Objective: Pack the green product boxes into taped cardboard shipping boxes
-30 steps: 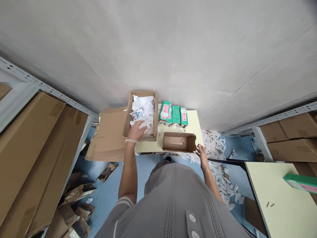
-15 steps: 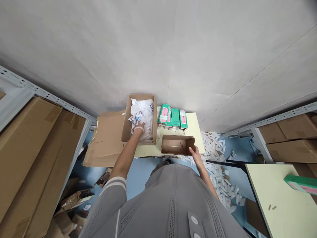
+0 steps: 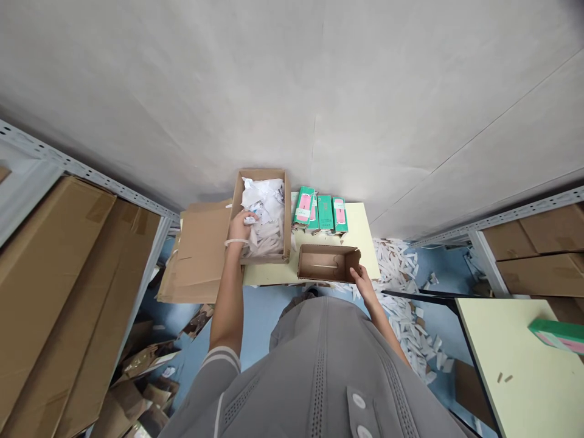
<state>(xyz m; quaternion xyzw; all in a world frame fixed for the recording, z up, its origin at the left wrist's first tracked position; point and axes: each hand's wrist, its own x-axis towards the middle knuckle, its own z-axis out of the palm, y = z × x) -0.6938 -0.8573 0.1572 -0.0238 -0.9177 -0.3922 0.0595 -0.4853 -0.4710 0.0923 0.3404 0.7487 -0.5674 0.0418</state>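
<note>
Over the left wall of a cardboard box (image 3: 286,237) reaches my left hand (image 3: 239,227). Its fingers are curled on a piece of crumpled white paper at the box's left side. More white paper (image 3: 264,193) and paper scraps fill the box. My right hand (image 3: 362,279) grips the right end of a smaller open carton (image 3: 319,272), thumb inside and fingers outside. This carton lies on the pale table (image 3: 362,228) near its front edge, with nothing but its bare bottom showing inside. Several green and pink boxes (image 3: 325,213) stand behind it.
Flattened cardboard (image 3: 201,243) lies left of the paper-filled box. Shelves with large cartons (image 3: 59,292) flank the left; more cartons (image 3: 542,267) are at right. White paper scraps (image 3: 406,304) cover the floor. A second table (image 3: 511,347) holds a green box (image 3: 559,336).
My left hand has drawn back leftward from the middle of the paper to the box's left wall, with paper in its fingers. My right hand stays on the small carton.
</note>
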